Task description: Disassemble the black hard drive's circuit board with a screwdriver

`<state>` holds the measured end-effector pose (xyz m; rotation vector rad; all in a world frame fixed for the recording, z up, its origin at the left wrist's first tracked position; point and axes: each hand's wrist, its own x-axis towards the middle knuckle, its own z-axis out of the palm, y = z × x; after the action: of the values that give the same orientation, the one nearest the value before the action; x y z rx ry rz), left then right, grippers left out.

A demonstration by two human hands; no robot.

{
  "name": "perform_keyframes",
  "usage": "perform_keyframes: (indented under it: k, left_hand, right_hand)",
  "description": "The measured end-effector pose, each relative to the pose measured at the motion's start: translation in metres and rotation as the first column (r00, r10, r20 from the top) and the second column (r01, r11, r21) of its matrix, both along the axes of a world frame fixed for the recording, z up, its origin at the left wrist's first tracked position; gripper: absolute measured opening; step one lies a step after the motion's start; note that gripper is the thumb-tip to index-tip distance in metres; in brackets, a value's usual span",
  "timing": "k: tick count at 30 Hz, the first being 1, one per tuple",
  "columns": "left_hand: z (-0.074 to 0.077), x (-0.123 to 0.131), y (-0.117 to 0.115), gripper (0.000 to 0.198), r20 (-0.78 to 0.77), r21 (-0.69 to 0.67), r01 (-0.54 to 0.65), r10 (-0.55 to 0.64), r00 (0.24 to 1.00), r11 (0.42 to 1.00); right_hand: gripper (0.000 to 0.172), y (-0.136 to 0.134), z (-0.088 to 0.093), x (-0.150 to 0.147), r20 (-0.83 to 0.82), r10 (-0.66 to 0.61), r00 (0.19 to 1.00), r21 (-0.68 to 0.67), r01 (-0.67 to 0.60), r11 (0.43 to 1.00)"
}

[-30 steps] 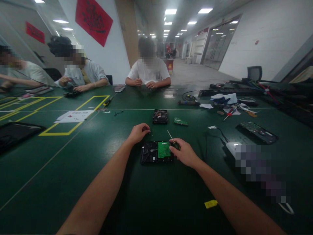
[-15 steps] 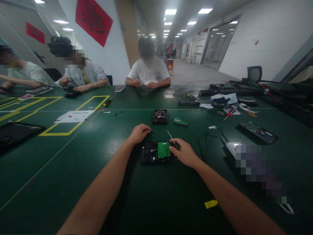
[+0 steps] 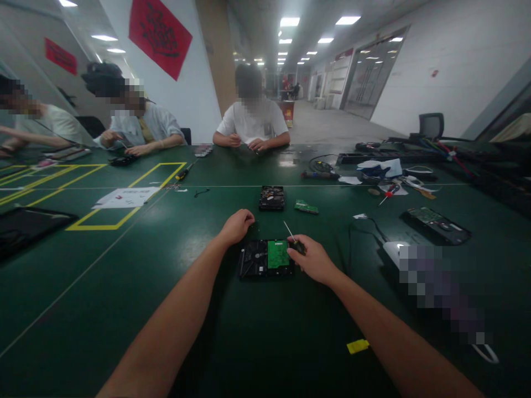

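Observation:
My right hand (image 3: 312, 255) is closed round the handle of a screwdriver (image 3: 293, 235), whose bare shaft points up and to the left. Under its fingertips is the right edge of a hard drive (image 3: 253, 260) with a green circuit board (image 3: 277, 255) on top. My left hand (image 3: 237, 226) rests on the table just beyond the drive's left corner, fingers pressed together; whatever they may pinch is too small to make out. Tiny specks, perhaps screws, lie beside those fingertips. Farther off are a second drive (image 3: 271, 199) and a loose green circuit board (image 3: 306, 207).
On the right lie another drive (image 3: 436, 224), a white pixelated object (image 3: 390, 251) with a cable, and a red screwdriver (image 3: 389, 193). A yellow tag (image 3: 357, 346) is by my right forearm. Paper (image 3: 126, 197) lies left. Several people sit across the green table (image 3: 265, 342).
My left hand has drawn back slightly to the left, its fingertips curling in a little more. The right hand, screwdriver and drive stay in place.

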<state>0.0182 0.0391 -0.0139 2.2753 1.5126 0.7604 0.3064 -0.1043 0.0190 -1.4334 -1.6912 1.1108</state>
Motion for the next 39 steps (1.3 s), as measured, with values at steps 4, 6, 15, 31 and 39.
perform_keyframes:
  k: [4, 6, 15, 31, 39]
  left_hand:
    - [0.001, 0.000, -0.001, 0.007, 0.020, -0.014, 0.006, -0.005, 1.000, 1.000]
    - [0.002, -0.001, -0.001, 0.005, 0.043, -0.022, 0.019, -0.018, 0.999, 1.000]
    - [0.005, -0.006, -0.005, 0.019, 0.284, -0.061, -0.027, 0.043, 0.958, 0.998]
    - [0.085, 0.114, -0.093, 0.016, 0.568, -0.096, 0.393, -0.274, 0.776, 0.914]
    - [0.082, 0.121, -0.106, 0.016, 0.528, -0.176, 0.236, -0.111, 0.842, 0.956]
  right_hand:
    - [0.038, 0.001, -0.001, 0.001, 0.004, 0.018, 1.000, -0.005, -0.018, 1.000]
    - [0.038, 0.001, -0.002, 0.001, 0.001, 0.023, 1.000, -0.007, -0.023, 1.000]
    - [0.038, -0.001, 0.001, 0.001, -0.031, 0.018, 0.999, -0.007, -0.018, 1.000]
    - [0.038, -0.002, 0.016, 0.007, -0.367, -0.145, 0.919, 0.176, 0.222, 0.959]
    - [0.035, -0.004, 0.014, 0.006, -0.420, -0.186, 0.888, 0.147, 0.269, 0.952]
